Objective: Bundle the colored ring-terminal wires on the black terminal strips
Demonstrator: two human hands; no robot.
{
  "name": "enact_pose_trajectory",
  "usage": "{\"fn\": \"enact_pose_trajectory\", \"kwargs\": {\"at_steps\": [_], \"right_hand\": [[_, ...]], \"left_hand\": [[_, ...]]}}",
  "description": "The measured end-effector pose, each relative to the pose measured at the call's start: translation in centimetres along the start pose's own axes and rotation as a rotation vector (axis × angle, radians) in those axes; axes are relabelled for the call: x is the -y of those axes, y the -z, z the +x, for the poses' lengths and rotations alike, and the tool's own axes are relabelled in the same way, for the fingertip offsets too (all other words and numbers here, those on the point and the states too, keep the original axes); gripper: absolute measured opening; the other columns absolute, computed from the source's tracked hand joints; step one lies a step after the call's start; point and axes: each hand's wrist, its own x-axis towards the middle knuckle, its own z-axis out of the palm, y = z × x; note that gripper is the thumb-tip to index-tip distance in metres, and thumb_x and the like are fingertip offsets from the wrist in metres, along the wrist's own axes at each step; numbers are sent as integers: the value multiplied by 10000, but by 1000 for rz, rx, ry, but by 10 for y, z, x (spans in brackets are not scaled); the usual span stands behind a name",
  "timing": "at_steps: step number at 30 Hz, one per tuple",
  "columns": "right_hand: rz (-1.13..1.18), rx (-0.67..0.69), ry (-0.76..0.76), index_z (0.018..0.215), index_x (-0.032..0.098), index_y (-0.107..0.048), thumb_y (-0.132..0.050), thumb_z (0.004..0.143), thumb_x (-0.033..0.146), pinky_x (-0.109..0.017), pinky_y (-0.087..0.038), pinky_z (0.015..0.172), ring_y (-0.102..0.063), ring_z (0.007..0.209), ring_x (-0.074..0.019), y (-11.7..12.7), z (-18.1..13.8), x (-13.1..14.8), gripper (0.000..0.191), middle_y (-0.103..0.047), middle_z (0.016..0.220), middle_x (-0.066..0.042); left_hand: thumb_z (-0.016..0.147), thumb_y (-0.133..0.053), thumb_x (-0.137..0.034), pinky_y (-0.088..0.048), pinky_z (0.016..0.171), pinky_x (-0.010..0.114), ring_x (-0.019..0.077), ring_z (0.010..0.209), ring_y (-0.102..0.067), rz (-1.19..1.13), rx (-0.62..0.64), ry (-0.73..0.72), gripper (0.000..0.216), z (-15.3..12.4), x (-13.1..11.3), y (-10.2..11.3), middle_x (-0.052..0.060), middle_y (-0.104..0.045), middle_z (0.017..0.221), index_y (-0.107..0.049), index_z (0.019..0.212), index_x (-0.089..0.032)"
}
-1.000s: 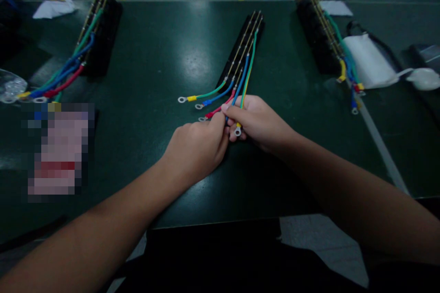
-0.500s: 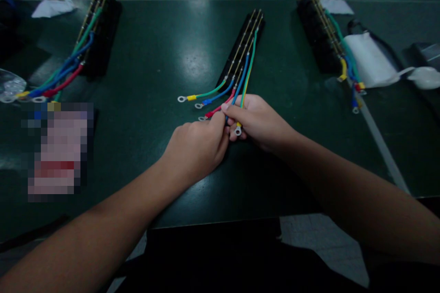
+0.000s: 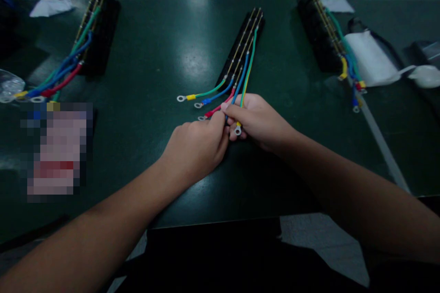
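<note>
A long black terminal strip (image 3: 242, 46) lies at the middle of the dark green table (image 3: 154, 55), with green, blue and red wires running off its near end. Each wire ends in a ring terminal (image 3: 180, 98). My left hand (image 3: 197, 149) and my right hand (image 3: 256, 121) meet just below the strip, both closed in a pinch on the blue wire (image 3: 241, 80). A green wire with a yellow sleeve and ring (image 3: 237, 130) passes under my right fingers. The other wires fan out to the left, lying loose on the table.
A second black strip with coloured wires (image 3: 92, 32) lies at the far left and a third (image 3: 323, 32) at the far right. A white pouch (image 3: 371, 59) sits beside the right one. White paper scraps lie at the back edge. A blurred patch covers the near left.
</note>
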Motion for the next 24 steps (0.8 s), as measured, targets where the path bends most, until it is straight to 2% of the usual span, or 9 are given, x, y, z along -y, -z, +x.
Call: {"fn": "enact_pose_trajectory", "kwargs": {"at_steps": [6, 24], "right_hand": [[9, 1, 4, 725, 167, -536, -522, 1026, 142, -133, -353, 332, -558, 396, -60, 0, 1, -1, 302, -537, 544, 37], [8, -15, -11, 721, 167, -536, -518, 1032, 127, -129, -352, 325, -555, 387, -59, -1, 0, 1, 314, -532, 526, 41]], "left_hand": [[1038, -378, -316, -473, 563, 370, 342, 720, -751, -13, 11, -3, 355, 0, 0, 1, 133, -766, 896, -571, 1274, -132], [1047, -363, -325, -449, 548, 353, 332, 707, -750, 21, 20, -2, 312, -1, -1, 2, 123, -759, 864, -578, 1191, -149]]}}
